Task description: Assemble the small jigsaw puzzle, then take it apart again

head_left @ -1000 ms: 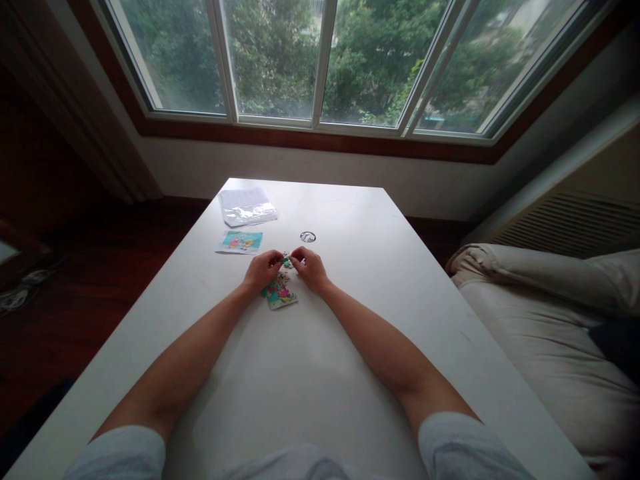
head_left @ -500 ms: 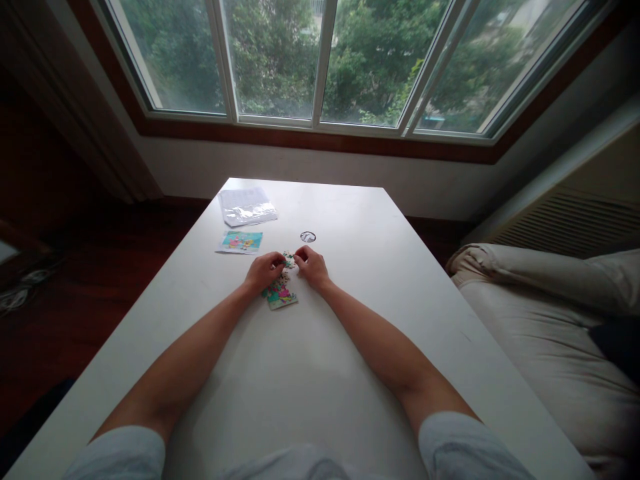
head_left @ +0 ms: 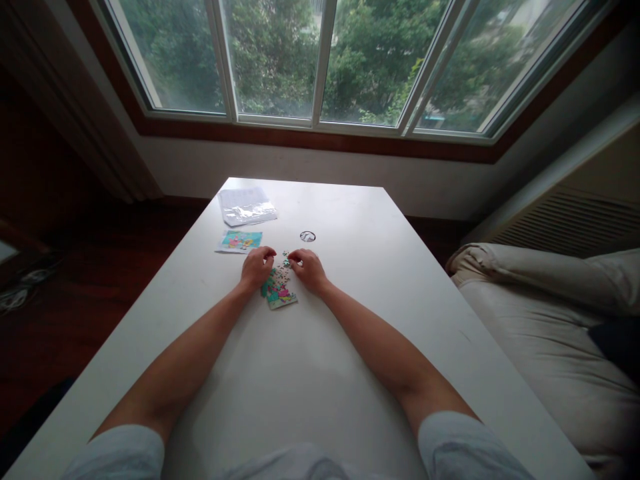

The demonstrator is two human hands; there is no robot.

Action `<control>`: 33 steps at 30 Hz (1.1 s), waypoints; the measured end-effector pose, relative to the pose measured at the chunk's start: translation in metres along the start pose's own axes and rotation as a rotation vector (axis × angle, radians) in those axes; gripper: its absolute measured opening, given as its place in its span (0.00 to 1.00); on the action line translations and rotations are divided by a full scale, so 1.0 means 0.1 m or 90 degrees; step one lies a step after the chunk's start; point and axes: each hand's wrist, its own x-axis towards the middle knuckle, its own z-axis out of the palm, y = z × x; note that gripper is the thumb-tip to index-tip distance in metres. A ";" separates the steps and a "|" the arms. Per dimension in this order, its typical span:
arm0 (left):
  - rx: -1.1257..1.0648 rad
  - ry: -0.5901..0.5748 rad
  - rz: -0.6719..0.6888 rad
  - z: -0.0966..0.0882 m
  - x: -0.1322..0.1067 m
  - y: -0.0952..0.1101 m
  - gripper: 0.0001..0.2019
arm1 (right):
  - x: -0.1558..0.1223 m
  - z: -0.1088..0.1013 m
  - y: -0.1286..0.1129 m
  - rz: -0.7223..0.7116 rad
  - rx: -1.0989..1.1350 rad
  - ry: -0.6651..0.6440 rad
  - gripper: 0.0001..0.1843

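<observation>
A partly assembled jigsaw puzzle (head_left: 281, 297) in green, pink and teal lies on the white table between my forearms. Loose puzzle pieces (head_left: 286, 262) are scattered just beyond it. My left hand (head_left: 257, 268) is on the left of these pieces, its fingers curled in; whatever they may hold is too small to make out. On the other side, my right hand (head_left: 309, 271) has thumb and fingers pinched at a small puzzle piece on the right edge of the loose ones.
Behind my left hand lies a picture card (head_left: 242, 241) with a colourful print. Farther back is a clear plastic sleeve with papers (head_left: 247, 205). A round black-and-white item (head_left: 307, 237) sits beyond my right hand. The white table (head_left: 350, 213) ends near the window wall; a beige sofa (head_left: 520, 320) stands on the right.
My left hand has drawn back a little to the left, away from the loose pieces. My right hand has shifted slightly left and nearer to me.
</observation>
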 end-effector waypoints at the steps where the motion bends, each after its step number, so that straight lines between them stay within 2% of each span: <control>1: 0.014 0.001 -0.015 -0.02 0.02 -0.04 0.11 | -0.01 0.00 -0.01 -0.014 -0.011 -0.006 0.06; 5: 0.056 -0.064 -0.037 -0.16 0.11 -0.13 0.10 | -0.01 -0.04 0.00 -0.027 -0.016 0.000 0.06; 9: 0.074 -0.177 0.024 -0.32 0.12 -0.10 0.10 | 0.01 -0.05 0.04 -0.011 -0.004 0.005 0.07; 13: 0.091 -0.232 0.075 -0.39 0.09 -0.06 0.10 | 0.02 -0.04 0.05 -0.011 -0.007 0.004 0.07; 19: 0.103 -0.253 0.096 -0.36 0.10 -0.08 0.06 | 0.01 -0.06 0.02 -0.015 -0.007 0.001 0.06; 29: 0.085 -0.190 0.082 -0.31 0.11 -0.05 0.08 | 0.02 -0.02 0.04 -0.017 -0.007 0.001 0.06; 33: 0.079 -0.205 0.066 -0.32 0.12 -0.07 0.09 | 0.02 -0.03 0.04 -0.015 -0.005 -0.007 0.06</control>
